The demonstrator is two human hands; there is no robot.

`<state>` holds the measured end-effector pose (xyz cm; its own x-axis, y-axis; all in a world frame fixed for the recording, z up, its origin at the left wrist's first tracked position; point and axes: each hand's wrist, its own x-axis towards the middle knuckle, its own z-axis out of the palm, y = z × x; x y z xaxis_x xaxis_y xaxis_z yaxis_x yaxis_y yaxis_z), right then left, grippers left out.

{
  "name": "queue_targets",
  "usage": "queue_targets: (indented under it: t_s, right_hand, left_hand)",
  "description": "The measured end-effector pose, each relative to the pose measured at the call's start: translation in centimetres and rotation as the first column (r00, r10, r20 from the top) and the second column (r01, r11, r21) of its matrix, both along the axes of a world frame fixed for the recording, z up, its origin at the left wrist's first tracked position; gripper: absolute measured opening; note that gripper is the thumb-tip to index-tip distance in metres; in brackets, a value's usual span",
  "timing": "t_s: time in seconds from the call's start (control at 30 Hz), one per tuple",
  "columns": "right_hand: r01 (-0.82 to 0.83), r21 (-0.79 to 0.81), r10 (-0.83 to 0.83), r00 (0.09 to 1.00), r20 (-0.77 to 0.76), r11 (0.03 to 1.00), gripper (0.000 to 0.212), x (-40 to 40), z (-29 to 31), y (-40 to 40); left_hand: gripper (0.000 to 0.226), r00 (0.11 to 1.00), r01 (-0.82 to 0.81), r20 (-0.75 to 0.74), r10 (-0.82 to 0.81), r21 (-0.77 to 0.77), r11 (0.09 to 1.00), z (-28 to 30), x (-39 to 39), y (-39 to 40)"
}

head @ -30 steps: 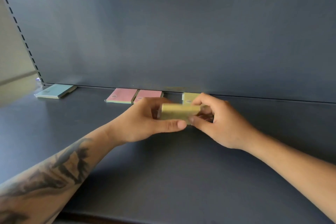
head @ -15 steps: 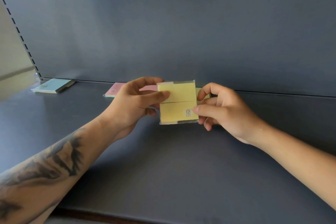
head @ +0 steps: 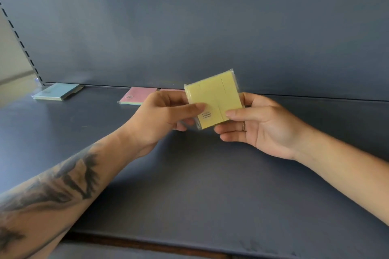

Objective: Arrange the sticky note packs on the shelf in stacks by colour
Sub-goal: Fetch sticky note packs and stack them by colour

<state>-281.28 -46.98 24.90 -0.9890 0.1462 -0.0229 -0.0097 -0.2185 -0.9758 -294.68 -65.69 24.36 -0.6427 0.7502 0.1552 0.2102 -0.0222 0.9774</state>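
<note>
Now yellow pack pinched betw. left hand & right hand (tilted).

Both forearms reach forward from the lower corners and meet near the middle. The left forearm, bare and tattooed with dark shapes, rises from the lower left. The left hand shows its back, thumb laid across the front of the yellow sticky note pack and fingers curled behind it. The right forearm, bare, comes in from the lower right. The right hand is turned palm-up, thumb pressed on the pack's lower right corner, fingers underneath, a ring on one finger.
</note>
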Motion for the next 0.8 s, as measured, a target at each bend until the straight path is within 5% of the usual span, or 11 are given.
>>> queue_targets:
  t_s: [0.13,0.2,0.3,0.53,0.63,0.73,0.8]
  right_hand:
    - [0.194,0.277,-0.176,0.98,-0.09,0.941,0.069,0.1,-0.3,0.2]
    - [0.368,0.579,-0.218,0.924,-0.313,0.728,0.087,0.4,-0.1,0.5]
    - [0.374,0.867,0.018,0.915,-0.402,0.328,0.092,0.8,-0.1,0.9]
    - [0.359,0.907,0.038,0.926,-0.375,0.219,0.07,1.1,0.5,2.1]
    - [0.353,0.921,0.055,0.929,-0.366,0.163,0.075,1.6,0.5,2.5]
    - [0.364,0.931,0.081,0.928,-0.363,0.009,0.077,1.4,0.2,2.3]
    - [0.382,0.924,0.076,0.922,-0.381,0.006,0.072,1.2,0.3,2.5]
  left_hand:
    - [0.027,0.999,-0.033,0.015,0.032,0.026,0.999,0.1,0.2,0.1]
    - [0.025,0.999,-0.046,0.012,0.046,0.022,0.999,0.2,0.3,0.1]
    - [0.025,0.999,-0.035,-0.005,0.035,0.005,0.999,0.1,0.5,0.2]
    - [0.025,0.987,0.005,-0.16,-0.011,-0.04,0.999,-0.8,1.1,0.8]
    - [0.022,0.991,0.007,-0.135,-0.01,-0.029,1.0,-0.9,1.3,1.3]
    - [0.022,0.998,-0.003,-0.063,0.002,-0.023,1.0,-0.7,1.2,1.7]
    - [0.023,0.999,0.008,-0.035,-0.009,-0.038,0.999,-0.5,1.3,1.9]
